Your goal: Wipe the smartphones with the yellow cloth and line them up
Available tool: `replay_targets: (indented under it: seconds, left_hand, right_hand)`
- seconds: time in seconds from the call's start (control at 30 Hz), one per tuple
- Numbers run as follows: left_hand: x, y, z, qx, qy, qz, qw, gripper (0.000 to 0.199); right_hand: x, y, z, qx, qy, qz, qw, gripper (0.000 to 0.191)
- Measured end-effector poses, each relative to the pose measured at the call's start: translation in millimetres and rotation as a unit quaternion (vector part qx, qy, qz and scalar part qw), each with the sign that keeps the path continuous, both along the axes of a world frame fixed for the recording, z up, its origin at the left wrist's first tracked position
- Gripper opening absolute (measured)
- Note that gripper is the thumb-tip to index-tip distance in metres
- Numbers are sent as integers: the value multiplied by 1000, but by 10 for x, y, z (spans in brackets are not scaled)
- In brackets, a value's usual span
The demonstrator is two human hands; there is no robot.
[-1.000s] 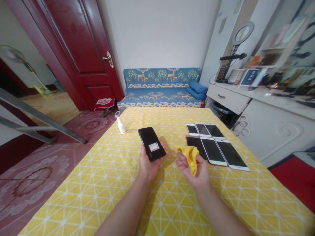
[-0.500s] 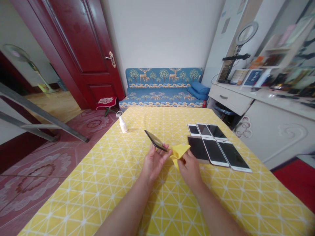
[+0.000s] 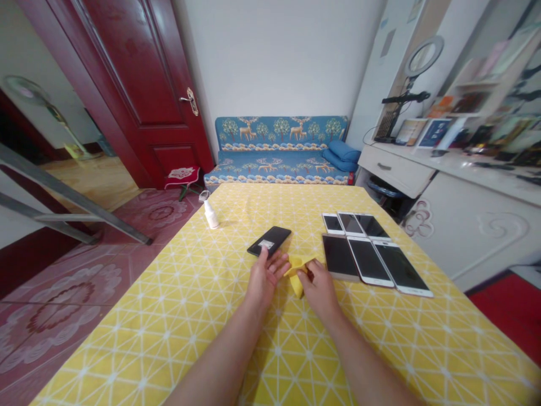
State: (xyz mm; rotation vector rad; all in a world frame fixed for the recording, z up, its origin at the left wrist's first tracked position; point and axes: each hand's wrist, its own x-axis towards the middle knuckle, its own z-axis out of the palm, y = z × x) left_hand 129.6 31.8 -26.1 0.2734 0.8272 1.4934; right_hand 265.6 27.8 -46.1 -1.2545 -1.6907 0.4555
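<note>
Head view, left hand (image 3: 264, 279) spread by black phone (image 3: 270, 239), right hand (image 3: 321, 290) pinching yellow cloth (image 3: 297, 276)

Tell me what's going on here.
A person is at a yellow patterned table with both hands out. Their left hand is open, fingertips at the near edge of a black phone, which lies back up. Their right hand pinches a yellow cloth, which also sits close to the left hand's fingers. To the right, six phones lie screen up in two rows. A spray bottle stands toward the far left of the table.
</note>
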Motion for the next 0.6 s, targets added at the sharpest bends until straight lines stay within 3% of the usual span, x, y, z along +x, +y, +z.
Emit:
replay_targets:
  seconds: [0.13, 0.23, 0.4, 0.47, 0.6]
  left_hand:
    - [-41, 48, -5, -20, 43, 50, 998, 10]
    - [-62, 47, -44, 8, 67, 68, 995, 7]
    - [-52, -17, -43, 123, 53, -15, 991, 21]
    - [-26, -54, -15, 155, 45, -74, 984, 26]
    - [32, -135, 33, 176, 68, -167, 968, 33]
  right_hand:
    - [9, 10, -12, -20, 35, -13, 999, 16]
    - [42, 30, -21, -46, 87, -31, 995, 18]
    - [111, 69, -16, -71, 209, -58, 974, 31]
    - [109, 74, -4, -110, 303, -33, 946, 38]
    - [82, 73, 50, -131, 505, 1, 853, 41]
